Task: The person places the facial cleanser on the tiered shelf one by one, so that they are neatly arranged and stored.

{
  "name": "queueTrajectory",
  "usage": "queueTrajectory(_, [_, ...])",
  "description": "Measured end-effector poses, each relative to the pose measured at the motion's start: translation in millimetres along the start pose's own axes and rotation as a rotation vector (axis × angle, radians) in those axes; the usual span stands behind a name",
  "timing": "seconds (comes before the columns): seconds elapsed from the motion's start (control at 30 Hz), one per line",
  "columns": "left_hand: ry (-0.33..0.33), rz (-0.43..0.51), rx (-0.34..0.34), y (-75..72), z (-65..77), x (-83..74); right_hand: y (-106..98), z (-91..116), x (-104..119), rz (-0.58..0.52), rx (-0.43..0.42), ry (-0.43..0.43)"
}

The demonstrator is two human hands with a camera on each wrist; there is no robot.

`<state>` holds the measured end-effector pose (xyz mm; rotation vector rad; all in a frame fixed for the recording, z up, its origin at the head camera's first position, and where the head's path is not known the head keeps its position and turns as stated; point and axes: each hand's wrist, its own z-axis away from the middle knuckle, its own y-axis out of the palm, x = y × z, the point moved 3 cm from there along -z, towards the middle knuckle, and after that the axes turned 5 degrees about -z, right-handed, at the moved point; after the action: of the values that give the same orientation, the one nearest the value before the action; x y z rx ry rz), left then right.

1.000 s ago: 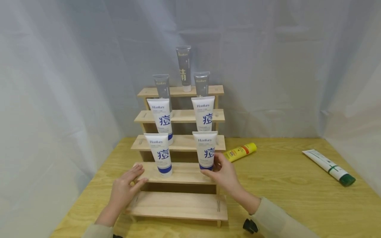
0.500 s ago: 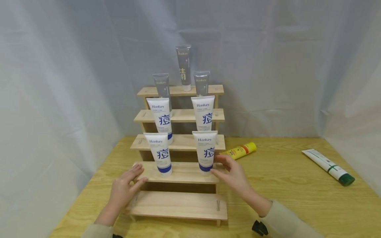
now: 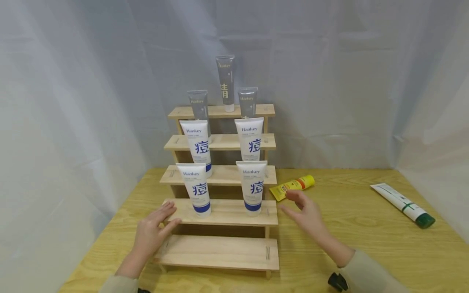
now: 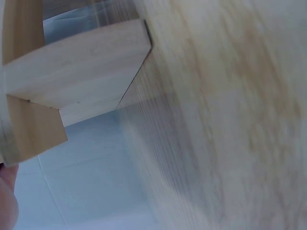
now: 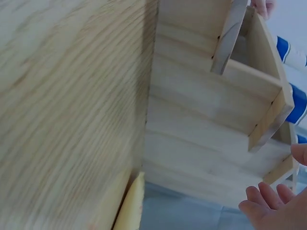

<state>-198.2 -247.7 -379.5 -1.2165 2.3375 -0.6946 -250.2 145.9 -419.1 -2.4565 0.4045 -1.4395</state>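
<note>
A stepped wooden display rack [image 3: 220, 253] carries several squeeze tubes standing upright on their caps. My left hand [image 3: 152, 230] rests on the left end of the second shelf from the bottom, fingers on its top and thumb near the front edge. On that shelf stand a left white tube [image 3: 194, 189] and a right white tube [image 3: 251, 187], both with blue bands. My right hand [image 3: 307, 215] is in the air just right of the rack, fingers parted and holding nothing. Close behind it, a yellow tube [image 3: 292, 187] lies on the table. The right wrist view shows these fingers [image 5: 271, 196] apart from the shelves.
One shelf up stand more white tubes [image 3: 199, 142], with grey tubes [image 3: 225, 83] behind and above. A white tube with a green cap [image 3: 403, 204] lies at the right of the wooden table [image 3: 351, 244]. Pale curtains [image 3: 329, 81] enclose the back and sides.
My right hand has let go of the right white tube and drawn away to the right, leaving it upright on the shelf. My left hand has stayed in place.
</note>
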Motion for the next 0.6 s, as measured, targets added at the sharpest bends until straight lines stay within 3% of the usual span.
queueTrajectory(0.17, [0.004, 0.005, -0.003, -0.4, 0.3, 0.2, -15, 3, -2, 0.066, -0.013, -0.014])
queueTrajectory(0.27, [0.004, 0.005, -0.002, -0.2, 0.4, 0.7, -26, 4, 13, 0.114, -0.005, -0.017])
queueTrajectory(0.4, [0.004, 0.004, -0.003, 0.1, 0.8, 1.7, -38, 3, 41, 0.137, 0.059, 0.051])
queueTrajectory(0.6, [0.002, 0.007, 0.002, 0.6, 1.2, 2.5, -44, -1, 39, 0.217, 0.134, 0.133])
